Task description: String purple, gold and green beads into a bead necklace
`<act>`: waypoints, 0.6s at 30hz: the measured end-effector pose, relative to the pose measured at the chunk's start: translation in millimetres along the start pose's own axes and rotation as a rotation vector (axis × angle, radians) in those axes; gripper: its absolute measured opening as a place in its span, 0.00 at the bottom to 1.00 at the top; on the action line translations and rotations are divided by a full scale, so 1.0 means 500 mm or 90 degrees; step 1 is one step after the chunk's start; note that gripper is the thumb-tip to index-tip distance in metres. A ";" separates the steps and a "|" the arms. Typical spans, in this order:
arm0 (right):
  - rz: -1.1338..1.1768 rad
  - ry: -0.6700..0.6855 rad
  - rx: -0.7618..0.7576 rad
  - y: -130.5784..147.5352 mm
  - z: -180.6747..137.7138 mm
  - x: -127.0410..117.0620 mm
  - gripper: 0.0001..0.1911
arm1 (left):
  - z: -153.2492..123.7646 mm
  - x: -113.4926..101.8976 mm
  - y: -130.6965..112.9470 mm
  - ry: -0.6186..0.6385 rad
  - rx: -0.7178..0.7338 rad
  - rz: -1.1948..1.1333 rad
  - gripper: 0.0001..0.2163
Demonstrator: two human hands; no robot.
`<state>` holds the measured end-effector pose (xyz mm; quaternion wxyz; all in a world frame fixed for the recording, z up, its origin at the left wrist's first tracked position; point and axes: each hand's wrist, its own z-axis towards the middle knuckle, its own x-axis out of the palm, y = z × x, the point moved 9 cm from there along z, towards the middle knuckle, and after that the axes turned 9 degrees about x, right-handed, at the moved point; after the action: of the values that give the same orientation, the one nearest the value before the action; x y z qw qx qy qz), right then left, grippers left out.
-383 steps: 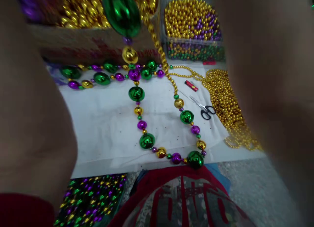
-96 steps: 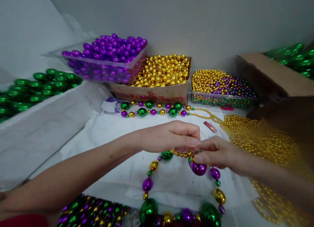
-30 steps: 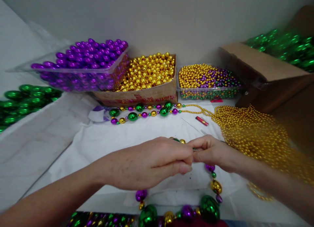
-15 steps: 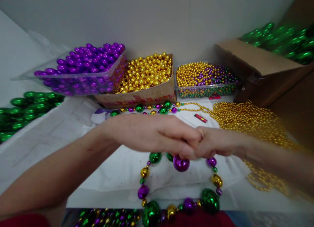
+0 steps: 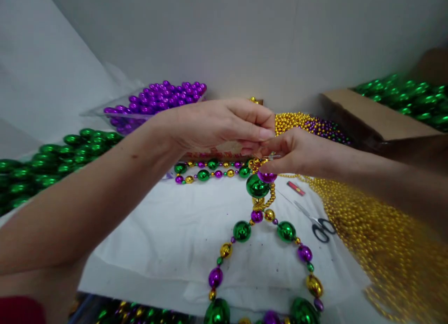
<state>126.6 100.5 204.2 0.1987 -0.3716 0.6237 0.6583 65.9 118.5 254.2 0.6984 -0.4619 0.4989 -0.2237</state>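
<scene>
One metallic-finish green, purple and gold bead necklace hangs, long axis downward, directly below the right hand — the nearer, fingers gripping its upper end; the left hand has fingers pinched together, contents undeterminable.

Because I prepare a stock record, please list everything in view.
Cloth: one, white, centre
Purple beads: many, purple, back left tray
Green beads: many, green, both sides
Small beads: many, mixed, centre back
Gold beads: few, gold, centre back
Back carton: one, brown, centre back
Right carton: one, brown, right
Gold strands: many, gold, right
Held necklace: one, multicoloured, centre
Other necklace: one, multicoloured, back of cloth
Lighter: one, red, on cloth
Scissors: one, black-handled, on cloth
Mixed beads: many, multicoloured, bottom left
Wall: one, grey, back
Sleeve: one, red, bottom left
Left hand: one, bare, centre
Right hand: one, bare, centre
</scene>
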 end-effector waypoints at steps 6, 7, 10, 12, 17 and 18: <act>-0.308 -0.271 -0.109 0.127 0.035 -0.132 0.05 | 0.015 -0.117 -0.047 -0.069 0.091 -0.048 0.09; -0.342 -0.303 -0.111 0.144 0.040 -0.150 0.06 | 0.018 -0.137 -0.058 -0.078 0.101 -0.058 0.10; -0.402 -0.392 -0.143 0.201 0.049 -0.203 0.08 | 0.020 -0.197 -0.102 -0.108 0.136 -0.080 0.10; -0.430 -0.455 -0.180 0.243 0.049 -0.238 0.09 | 0.013 -0.233 -0.141 -0.131 0.164 -0.086 0.10; -0.503 -0.635 -0.283 0.360 0.013 -0.324 0.08 | -0.027 -0.308 -0.276 -0.206 0.275 -0.071 0.08; -0.510 -0.669 -0.307 0.384 0.000 -0.340 0.08 | -0.038 -0.319 -0.310 -0.224 0.304 -0.061 0.08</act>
<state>96.7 107.4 458.9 0.6127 -0.2394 0.0968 0.7469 7.7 160.7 465.6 0.8515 -0.3391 0.2813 -0.2843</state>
